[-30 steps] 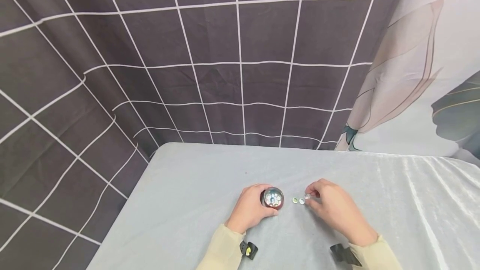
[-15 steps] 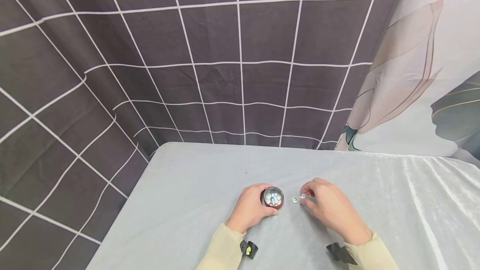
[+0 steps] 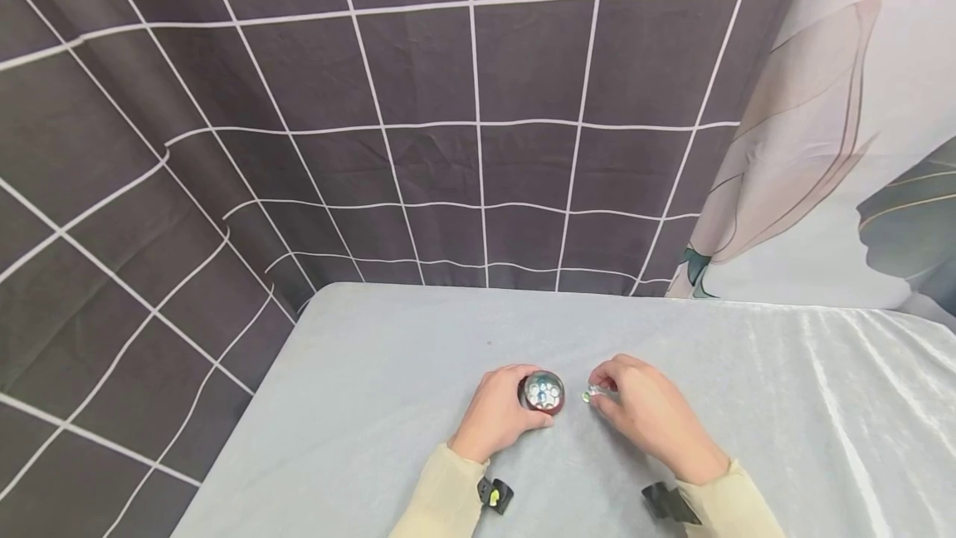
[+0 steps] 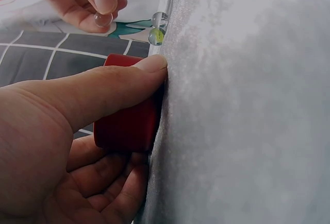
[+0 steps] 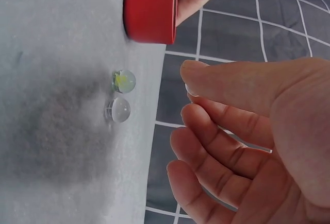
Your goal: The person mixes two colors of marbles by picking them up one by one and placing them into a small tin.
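Observation:
My left hand (image 3: pixel 496 407) grips a short round red cup (image 5: pixel 150 13) from its left side, thumb along the near wall. In the head view its inside is shiny, with several bright round shapes that look like marbles. Just right of the cup, my right hand (image 3: pixel 648 412) pinches a clear marble (image 4: pixel 103 20) between thumb and forefinger, raised off the cloth. Two more marbles lie side by side on the table: one with a yellow-green swirl (image 5: pixel 124 81) nearer the cup, and a clear one (image 5: pixel 120 109). The right fingers partly cover them in the head view.
A pale grey velvety cloth covers the table (image 3: pixel 388 405), with creases at the right. Behind it hangs a dark curtain (image 3: pixel 418 164) with white grid lines, and a pale leaf-patterned curtain (image 3: pixel 807 189) at the right. Each wrist wears a black strap-on camera (image 3: pixel 495 496).
My right hand has moved a little left, closer to the cup, with its fingertips now over the table marbles. The left hand and the cup have stayed in place.

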`<state>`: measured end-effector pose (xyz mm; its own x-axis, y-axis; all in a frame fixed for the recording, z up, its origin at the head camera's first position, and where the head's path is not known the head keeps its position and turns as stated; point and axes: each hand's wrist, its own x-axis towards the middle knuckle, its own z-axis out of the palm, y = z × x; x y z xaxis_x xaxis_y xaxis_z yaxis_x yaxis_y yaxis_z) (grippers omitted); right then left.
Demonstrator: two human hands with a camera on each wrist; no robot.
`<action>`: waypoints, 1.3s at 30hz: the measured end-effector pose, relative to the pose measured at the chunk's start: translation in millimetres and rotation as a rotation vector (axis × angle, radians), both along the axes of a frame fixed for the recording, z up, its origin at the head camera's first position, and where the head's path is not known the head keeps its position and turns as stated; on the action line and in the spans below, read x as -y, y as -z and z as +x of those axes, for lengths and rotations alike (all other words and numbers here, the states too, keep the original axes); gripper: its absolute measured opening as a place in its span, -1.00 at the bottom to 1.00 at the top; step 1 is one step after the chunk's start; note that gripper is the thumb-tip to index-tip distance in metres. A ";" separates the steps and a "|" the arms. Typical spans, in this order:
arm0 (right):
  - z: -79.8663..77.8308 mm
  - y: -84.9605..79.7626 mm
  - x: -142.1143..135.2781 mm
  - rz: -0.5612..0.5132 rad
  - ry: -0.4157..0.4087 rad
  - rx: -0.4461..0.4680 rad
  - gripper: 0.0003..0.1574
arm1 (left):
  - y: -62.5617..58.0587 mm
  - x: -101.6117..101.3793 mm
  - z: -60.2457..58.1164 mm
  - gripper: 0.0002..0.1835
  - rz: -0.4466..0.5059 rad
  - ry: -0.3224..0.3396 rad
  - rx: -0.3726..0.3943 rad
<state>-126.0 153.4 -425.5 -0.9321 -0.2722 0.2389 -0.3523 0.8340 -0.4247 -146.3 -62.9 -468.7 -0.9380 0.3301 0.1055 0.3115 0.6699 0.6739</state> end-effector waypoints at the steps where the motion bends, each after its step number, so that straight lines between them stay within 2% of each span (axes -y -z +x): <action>1: -0.2 -0.1 0.4 0.000 -0.002 -0.003 -0.78 | -0.1 -0.1 0.0 -0.40 0.001 -0.001 0.001; 21: -2.3 -2.9 14.8 -0.019 -0.023 -0.002 -0.77 | -1.3 -0.4 0.7 -0.40 -0.017 -0.010 0.019; 39: -3.8 2.8 30.7 -0.065 -0.026 0.020 -0.79 | -0.7 0.6 -0.6 -0.38 -0.008 -0.008 0.019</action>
<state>-129.8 122.7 -428.3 -0.9298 -0.2807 0.2380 -0.3642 0.7953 -0.4847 -146.9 -63.5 -468.1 -0.9423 0.3238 0.0854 0.2939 0.6775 0.6742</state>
